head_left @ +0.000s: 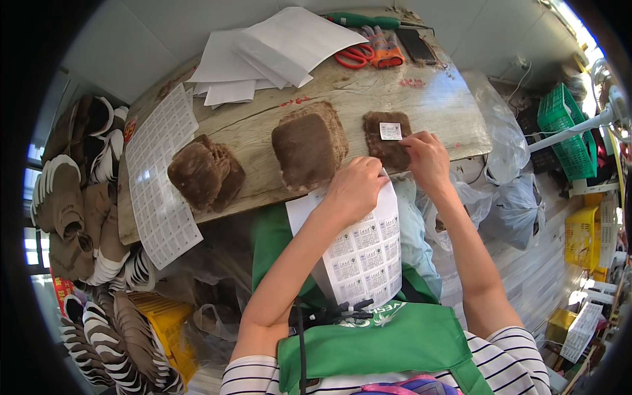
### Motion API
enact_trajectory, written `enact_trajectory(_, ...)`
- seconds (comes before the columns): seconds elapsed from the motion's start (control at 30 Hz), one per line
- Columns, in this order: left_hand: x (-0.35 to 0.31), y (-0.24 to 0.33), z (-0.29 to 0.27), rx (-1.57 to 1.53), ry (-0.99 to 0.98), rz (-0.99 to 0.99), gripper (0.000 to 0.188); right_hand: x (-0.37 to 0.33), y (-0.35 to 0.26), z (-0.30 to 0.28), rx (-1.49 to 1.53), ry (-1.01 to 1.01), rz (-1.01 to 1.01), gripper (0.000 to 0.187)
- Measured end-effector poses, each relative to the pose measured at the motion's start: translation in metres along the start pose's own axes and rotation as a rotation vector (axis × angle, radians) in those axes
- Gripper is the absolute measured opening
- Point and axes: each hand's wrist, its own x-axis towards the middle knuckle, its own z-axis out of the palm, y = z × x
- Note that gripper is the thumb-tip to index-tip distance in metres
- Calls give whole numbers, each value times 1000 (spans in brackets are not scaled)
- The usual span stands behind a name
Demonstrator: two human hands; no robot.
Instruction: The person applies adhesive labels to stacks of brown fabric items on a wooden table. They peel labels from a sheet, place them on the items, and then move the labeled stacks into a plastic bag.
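Observation:
My left hand (354,188) grips the top of a white sheet of stickers (362,253) that hangs down over my green apron. My right hand (426,157) rests with its fingertips on the near edge of a brown furry piece (385,141) on the wooden table (434,99). A small white sticker (390,131) lies on that piece, just left of my fingers. Two more stacks of brown furry pieces lie to the left, one in the middle (309,145) and one further left (205,172).
A long sticker sheet (158,178) hangs over the table's left end. White papers (270,52), red scissors (359,56) and a dark phone (416,45) lie at the back. Stacked shoe soles (85,217) fill the left; plastic bags (517,204) and green and yellow crates (569,131) stand right.

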Motion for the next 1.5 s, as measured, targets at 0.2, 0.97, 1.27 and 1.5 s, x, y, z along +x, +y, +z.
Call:
enact_trajectory(0.2, -46, 44, -47, 9, 209, 26, 17, -17, -48, -48, 543, -167, 132, 18)
enact_trajectory(0.97, -97, -11, -87, 89, 598, -221, 37, -65, -168, -15, 532, 199, -221, 24)
enact_trajectory(1.27, -104, -28, -86, -77, 581, -307, 34, -61, -173, -23, 606, 150, -338, 16)
enact_trajectory(1.5, -109, -56, -90, -169, 417, -323, 29, -18, -168, -46, 904, 73, 218, 8)
